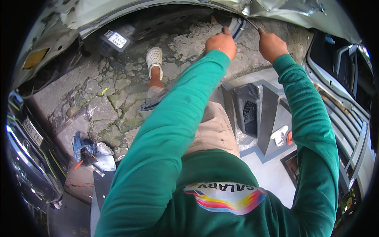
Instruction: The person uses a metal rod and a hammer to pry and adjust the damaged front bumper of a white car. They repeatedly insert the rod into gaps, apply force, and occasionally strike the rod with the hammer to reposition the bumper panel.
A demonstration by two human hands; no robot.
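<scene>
My left hand is closed in front of me, thumb up, just below the edge of a pale car body panel. What its fingers hold is hidden from me. Right beside it is a curved dark strip with a light edge; whether my hand touches it I cannot tell. My right hand is closed, to the right of the left one. A thin metal rod runs from its fingers up and left to the panel's edge. Where the rod's tip meets the panel is too small to make out.
Cracked concrete lies around my white shoe. A black box with a white label sits under the panel. A grey post and a white slipper are at right. A dark car and a cloth pile are at left.
</scene>
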